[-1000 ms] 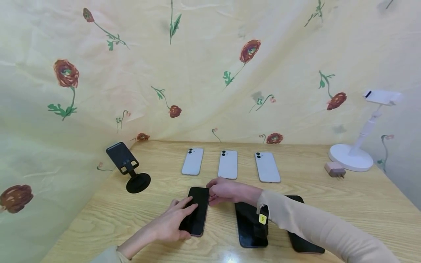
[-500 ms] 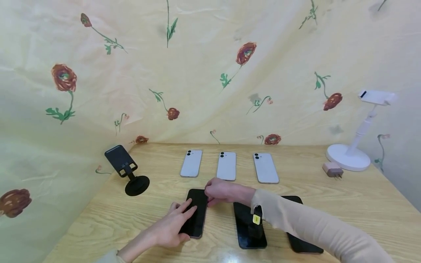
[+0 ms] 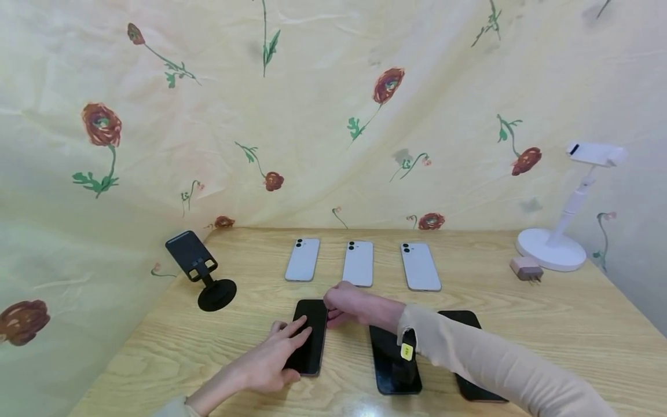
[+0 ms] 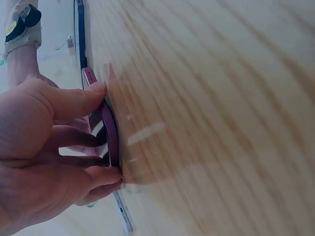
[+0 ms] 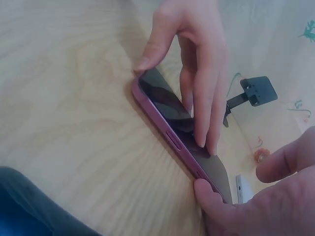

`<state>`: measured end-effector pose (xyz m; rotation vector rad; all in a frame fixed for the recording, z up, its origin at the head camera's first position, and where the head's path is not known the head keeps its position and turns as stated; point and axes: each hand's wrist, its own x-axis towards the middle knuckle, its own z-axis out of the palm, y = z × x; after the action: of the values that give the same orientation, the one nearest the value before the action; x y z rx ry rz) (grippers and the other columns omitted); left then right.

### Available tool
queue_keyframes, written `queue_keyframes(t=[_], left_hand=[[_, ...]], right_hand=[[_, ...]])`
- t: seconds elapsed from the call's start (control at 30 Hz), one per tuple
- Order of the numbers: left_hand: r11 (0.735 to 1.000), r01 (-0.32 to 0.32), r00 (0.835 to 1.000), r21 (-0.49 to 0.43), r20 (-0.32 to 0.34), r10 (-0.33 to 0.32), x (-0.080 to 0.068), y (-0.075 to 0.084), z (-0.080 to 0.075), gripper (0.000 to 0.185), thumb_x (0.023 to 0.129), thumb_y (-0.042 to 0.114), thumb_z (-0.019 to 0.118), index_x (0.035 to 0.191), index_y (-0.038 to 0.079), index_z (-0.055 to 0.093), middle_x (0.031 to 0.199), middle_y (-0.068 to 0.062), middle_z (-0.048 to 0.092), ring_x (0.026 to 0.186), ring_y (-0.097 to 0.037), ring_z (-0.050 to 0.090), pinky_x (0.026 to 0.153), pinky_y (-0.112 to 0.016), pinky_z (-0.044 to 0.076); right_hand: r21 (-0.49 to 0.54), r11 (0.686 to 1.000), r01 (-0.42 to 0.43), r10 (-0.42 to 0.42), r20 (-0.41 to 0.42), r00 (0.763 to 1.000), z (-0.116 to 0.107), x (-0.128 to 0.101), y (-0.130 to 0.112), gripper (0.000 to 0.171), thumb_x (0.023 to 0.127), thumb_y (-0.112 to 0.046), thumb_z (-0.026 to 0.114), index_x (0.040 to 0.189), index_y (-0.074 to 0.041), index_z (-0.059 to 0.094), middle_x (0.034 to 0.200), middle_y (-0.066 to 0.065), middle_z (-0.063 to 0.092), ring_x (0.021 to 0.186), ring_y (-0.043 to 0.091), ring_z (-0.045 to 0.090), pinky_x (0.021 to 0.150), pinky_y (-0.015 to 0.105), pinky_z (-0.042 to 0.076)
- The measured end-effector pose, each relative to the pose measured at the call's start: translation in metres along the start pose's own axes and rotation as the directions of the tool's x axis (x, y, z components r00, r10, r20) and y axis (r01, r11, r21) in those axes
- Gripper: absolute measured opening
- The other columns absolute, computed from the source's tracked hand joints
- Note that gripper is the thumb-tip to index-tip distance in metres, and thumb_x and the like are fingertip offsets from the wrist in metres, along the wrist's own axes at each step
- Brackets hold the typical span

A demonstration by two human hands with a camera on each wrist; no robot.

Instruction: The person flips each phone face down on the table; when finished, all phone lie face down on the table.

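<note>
Little has moved since a second ago. Low in the frame's middle, my left hand (image 3: 271, 362) lies flat-fingered on the dark phone (image 3: 310, 336), thumb at its corner. My right hand (image 3: 346, 304) pinches the phone's far edge.

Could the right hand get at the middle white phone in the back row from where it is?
Probably yes. The right hand sits at the far end of the dark phone, just short of the middle white phone, with only bare table between them.

3 white phones (image 3: 358, 263), blk stand (image 3: 200, 269), white stand (image 3: 565, 231), charger (image 3: 526, 269)
</note>
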<state>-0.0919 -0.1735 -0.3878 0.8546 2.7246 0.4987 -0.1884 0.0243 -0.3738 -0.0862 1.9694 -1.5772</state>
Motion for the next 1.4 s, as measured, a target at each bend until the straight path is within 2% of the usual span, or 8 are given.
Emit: queue_keyframes(t=[0.2, 0.4, 0.5, 0.6, 0.73, 0.97, 1.1, 1.4], left_hand=[[1.0, -0.004, 1.0, -0.003, -0.007, 0.004, -0.001, -0.002, 0.002, 0.072, 0.089, 0.017, 0.076, 0.15, -0.002, 0.042, 0.16, -0.02, 0.026, 0.124, -0.032, 0.037, 0.097, -0.044, 0.042], [0.999, -0.044, 0.999, -0.03, -0.021, 0.043, -0.002, -0.005, 0.001, 0.072, 0.088, 0.014, 0.077, 0.149, -0.003, 0.041, 0.159, -0.022, 0.026, 0.126, -0.035, 0.037, 0.098, -0.046, 0.042], [0.998, -0.058, 0.998, -0.039, -0.022, 0.057, -0.003, -0.006, -0.001, 0.072, 0.088, 0.012, 0.076, 0.149, -0.003, 0.04, 0.159, -0.022, 0.026, 0.127, -0.035, 0.037, 0.099, -0.046, 0.041], [0.996, -0.064, 0.998, -0.057, -0.027, 0.062, -0.004, -0.009, 0.0, 0.073, 0.088, 0.012, 0.076, 0.149, -0.003, 0.039, 0.159, -0.021, 0.026, 0.128, -0.035, 0.036, 0.1, -0.045, 0.041], [0.993, -0.072, 0.997, -0.098, -0.036, 0.069, -0.006, -0.014, 0.002, 0.073, 0.09, 0.013, 0.074, 0.151, -0.002, 0.037, 0.16, -0.019, 0.024, 0.129, -0.033, 0.036, 0.102, -0.044, 0.039], [0.987, -0.101, 0.995, -0.124, -0.038, 0.097, -0.009, -0.02, 0.003, 0.074, 0.091, 0.012, 0.072, 0.153, -0.004, 0.033, 0.161, -0.021, 0.022, 0.139, -0.037, 0.032, 0.108, -0.059, 0.029], [0.982, -0.115, 0.993, -0.152, -0.02, 0.113, -0.011, -0.022, 0.001, 0.08, 0.094, 0.011, 0.069, 0.158, 0.002, 0.023, 0.162, -0.022, 0.018, 0.145, -0.038, 0.025, 0.108, -0.064, 0.025], [0.962, -0.226, 0.974, -0.154, -0.057, 0.22, -0.016, -0.031, 0.001, 0.08, 0.099, 0.022, 0.062, 0.162, 0.011, 0.014, 0.16, -0.028, 0.017, 0.139, -0.048, 0.029, 0.106, -0.061, 0.031]], right_hand=[[0.081, 0.996, 0.029, -0.029, -0.004, 1.0, 0.001, -0.003, 0.006, 0.015, 0.08, 0.008, 0.045, 0.093, 0.002, 0.049, 0.082, 0.01, 0.045, 0.074, 0.022, 0.05, 0.07, 0.034, 0.057], [0.136, 0.989, 0.048, -0.058, 0.071, 0.996, -0.003, -0.002, 0.008, 0.015, 0.079, 0.01, 0.041, 0.075, -0.004, 0.043, 0.067, 0.005, 0.039, 0.064, 0.017, 0.048, 0.071, 0.035, 0.057], [0.146, 0.988, 0.049, -0.065, 0.11, 0.992, -0.006, 0.0, 0.009, 0.014, 0.081, 0.01, 0.04, 0.075, -0.002, 0.042, 0.063, 0.003, 0.037, 0.061, 0.016, 0.049, 0.073, 0.035, 0.057], [0.154, 0.987, 0.037, -0.056, 0.122, 0.991, -0.007, 0.001, 0.009, 0.024, 0.085, 0.01, 0.04, 0.104, 0.012, 0.054, 0.064, 0.003, 0.041, 0.06, 0.014, 0.051, 0.073, 0.034, 0.057], [0.17, 0.985, 0.023, -0.045, 0.126, 0.991, -0.008, 0.001, 0.01, 0.053, 0.088, 0.011, 0.041, 0.14, 0.019, 0.035, 0.078, 0.01, 0.051, 0.066, 0.016, 0.053, 0.073, 0.033, 0.057], [0.186, 0.981, 0.056, -0.088, 0.167, 0.982, -0.011, -0.003, 0.009, 0.048, 0.093, 0.012, 0.042, 0.141, 0.017, 0.034, 0.114, 0.029, 0.06, 0.092, 0.027, 0.063, 0.08, 0.034, 0.056], [0.206, 0.975, 0.083, -0.127, 0.208, 0.97, -0.013, -0.005, 0.007, 0.05, 0.096, 0.012, 0.042, 0.143, 0.018, 0.028, 0.119, 0.032, 0.06, 0.107, 0.035, 0.063, 0.086, 0.035, 0.054], [0.214, 0.967, 0.138, -0.185, 0.216, 0.959, -0.011, -0.009, 0.002, 0.05, 0.095, 0.015, 0.043, 0.142, 0.021, 0.027, 0.126, 0.035, 0.054, 0.108, 0.034, 0.062, 0.092, 0.039, 0.051]])
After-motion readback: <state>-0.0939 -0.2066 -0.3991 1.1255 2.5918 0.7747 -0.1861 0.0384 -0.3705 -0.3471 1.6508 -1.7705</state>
